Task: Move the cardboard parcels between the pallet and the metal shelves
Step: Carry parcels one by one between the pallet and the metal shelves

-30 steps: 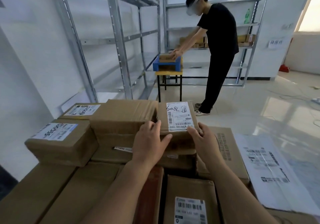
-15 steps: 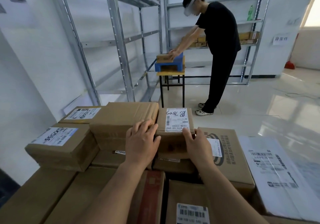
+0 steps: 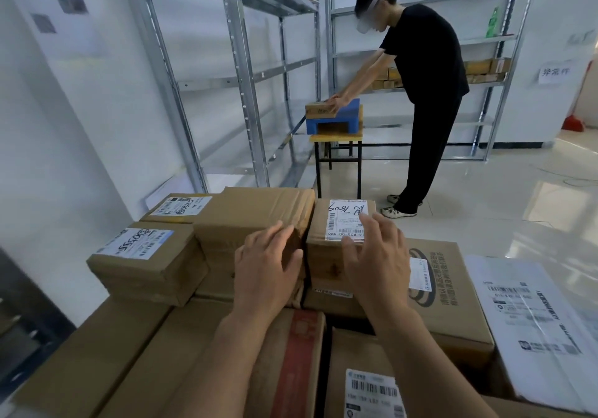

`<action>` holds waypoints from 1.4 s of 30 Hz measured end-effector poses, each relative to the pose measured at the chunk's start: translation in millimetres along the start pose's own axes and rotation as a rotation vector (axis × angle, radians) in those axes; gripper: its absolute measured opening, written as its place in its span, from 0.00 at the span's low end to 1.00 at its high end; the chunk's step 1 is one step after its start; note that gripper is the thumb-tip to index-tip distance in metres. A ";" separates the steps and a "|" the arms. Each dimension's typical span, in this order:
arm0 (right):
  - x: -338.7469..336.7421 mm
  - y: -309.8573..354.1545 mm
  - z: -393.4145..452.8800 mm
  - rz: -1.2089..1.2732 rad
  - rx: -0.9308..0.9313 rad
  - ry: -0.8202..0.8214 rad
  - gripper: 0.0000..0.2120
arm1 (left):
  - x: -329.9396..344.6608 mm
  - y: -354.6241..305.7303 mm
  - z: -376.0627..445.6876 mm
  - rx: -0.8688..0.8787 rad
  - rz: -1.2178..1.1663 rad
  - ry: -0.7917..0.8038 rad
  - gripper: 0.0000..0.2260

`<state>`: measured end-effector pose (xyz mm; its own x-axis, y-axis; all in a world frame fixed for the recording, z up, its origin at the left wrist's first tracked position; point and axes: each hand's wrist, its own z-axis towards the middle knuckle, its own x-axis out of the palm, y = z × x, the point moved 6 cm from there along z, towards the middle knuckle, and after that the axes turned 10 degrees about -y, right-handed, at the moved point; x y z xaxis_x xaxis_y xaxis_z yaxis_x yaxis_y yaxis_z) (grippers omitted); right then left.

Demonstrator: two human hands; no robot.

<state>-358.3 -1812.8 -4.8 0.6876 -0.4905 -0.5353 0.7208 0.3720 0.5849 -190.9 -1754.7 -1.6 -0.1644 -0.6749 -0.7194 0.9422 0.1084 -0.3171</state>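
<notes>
Nearest boxes: Under our forearms lie a carton with a red tape strip point(image 3: 296, 362) and a labelled carton point(image 3: 365, 382). If we lean on them to reach forward, we judge they could shift or dent.

Left hand: Our left hand point(image 3: 267, 267) has its fingers spread and only lightly bent, holding nothing, in front of the wide creased parcel point(image 3: 255, 220). Whether the fingertips touch the cardboard we cannot tell.

Right hand: Our right hand point(image 3: 377, 260) is also spread wide and holds nothing. It hovers over the near right corner of the small labelled parcel point(image 3: 336, 242); contact is unclear.

Task parcel: The small labelled parcel sits on top of the stack, tight against the creased parcel on its left and resting on lower cartons.

Risk, grip: With neither hand closed on it, a quick lift could let it slip or tilt off the stack edge.

Risk, neighbours: The gap on the left is very narrow. Fingers pushed in there could nudge the creased parcel, or the handwritten-label parcel point(image 3: 145, 262) near the stack's left edge.

Risk, white sheet: The plastic-wrapped package point(image 3: 530, 323) on the right looks slick, so a parcel set on it might slide.

Far: Another person point(image 3: 427, 71) bends over a box on a blue stand point(image 3: 348, 118) beside the metal shelves point(image 3: 246, 71). Carrying a parcel that way, we could bump into them.
</notes>
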 end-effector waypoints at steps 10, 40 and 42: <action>18.2 80.7 -61.8 0.164 -0.264 0.032 0.17 | -62.7 53.1 -60.0 -0.238 -0.004 -0.133 0.18; -48.1 425.2 -376.9 0.697 -0.683 0.237 0.15 | -408.8 242.0 -317.4 -0.539 0.329 -0.476 0.18; -55.1 448.0 -404.5 0.713 -0.709 0.252 0.15 | -432.7 256.2 -341.6 -0.573 0.372 -0.460 0.18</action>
<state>-37.7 -1300.4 40.3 0.9145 0.1738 -0.3654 -0.0305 0.9300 0.3662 22.0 -1185.6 17.4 0.3824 -0.7393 -0.5543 0.5955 0.6558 -0.4639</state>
